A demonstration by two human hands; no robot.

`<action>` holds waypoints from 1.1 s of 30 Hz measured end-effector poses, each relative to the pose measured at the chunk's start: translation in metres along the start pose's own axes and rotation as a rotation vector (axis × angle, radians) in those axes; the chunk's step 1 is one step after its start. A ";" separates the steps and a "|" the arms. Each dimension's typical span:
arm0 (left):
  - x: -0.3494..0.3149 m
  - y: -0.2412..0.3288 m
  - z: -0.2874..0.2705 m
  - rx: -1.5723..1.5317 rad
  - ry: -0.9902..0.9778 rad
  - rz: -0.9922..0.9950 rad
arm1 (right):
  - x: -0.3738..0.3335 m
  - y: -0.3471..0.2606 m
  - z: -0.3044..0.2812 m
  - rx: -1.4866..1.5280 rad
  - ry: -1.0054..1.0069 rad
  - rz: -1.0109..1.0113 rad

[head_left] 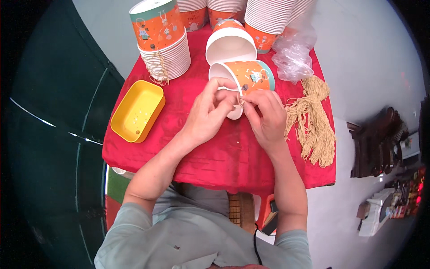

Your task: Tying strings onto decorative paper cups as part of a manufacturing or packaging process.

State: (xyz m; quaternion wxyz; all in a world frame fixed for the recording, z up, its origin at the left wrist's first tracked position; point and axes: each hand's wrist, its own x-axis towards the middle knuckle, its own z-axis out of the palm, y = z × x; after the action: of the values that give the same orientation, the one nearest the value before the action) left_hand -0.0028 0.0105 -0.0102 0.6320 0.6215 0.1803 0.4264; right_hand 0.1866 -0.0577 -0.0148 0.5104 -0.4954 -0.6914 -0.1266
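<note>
An orange paper bucket (253, 76) with a teal band and a white inside lies on its side in front of me, its mouth turned left. My left hand (207, 112) is closed at its rim, with fingers reaching into the mouth and the thumb pointing at the edge. At the same spot on the rim, my right hand (267, 113) pinches a short bit of tan string (241, 101). The fingers partly hide the string, so I cannot tell whether it passes through the rim. Behind this bucket, another paper bucket (230, 45) lies with its white mouth toward me.
On the red tablecloth (215, 166), a yellow tray (154, 112) with small bits inside stands left. A bundle of tan strings (316, 121) lies right, near a crumpled clear plastic bag (293, 58). Stacked buckets (168, 58) with strings hanging stand back left; more stacks (271, 15) line the back.
</note>
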 end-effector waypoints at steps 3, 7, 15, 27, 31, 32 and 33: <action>0.001 0.016 -0.004 0.800 0.244 0.373 | 0.000 0.001 -0.001 0.056 0.003 -0.013; 0.010 0.042 -0.004 1.177 0.088 0.710 | 0.001 -0.003 -0.004 0.106 0.005 -0.039; 0.010 0.053 -0.014 1.004 -0.166 0.478 | 0.003 -0.001 -0.009 0.054 0.052 -0.091; 0.037 0.051 -0.022 0.911 -0.376 0.373 | 0.000 -0.001 -0.010 -0.030 0.089 -0.175; 0.038 0.049 -0.021 0.905 -0.351 0.386 | 0.000 -0.002 -0.011 -0.031 0.108 -0.175; 0.037 0.048 -0.020 0.929 -0.312 0.357 | 0.000 -0.003 -0.011 -0.028 0.113 -0.174; 0.037 0.048 -0.018 0.931 -0.315 0.359 | 0.000 -0.002 -0.011 -0.029 0.116 -0.174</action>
State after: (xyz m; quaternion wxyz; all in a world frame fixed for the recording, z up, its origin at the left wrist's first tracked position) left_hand -0.0103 0.0436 0.0433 0.2252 0.9143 0.1441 0.3042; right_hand 0.1914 -0.0660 -0.0093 0.5294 -0.4327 -0.6992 -0.2088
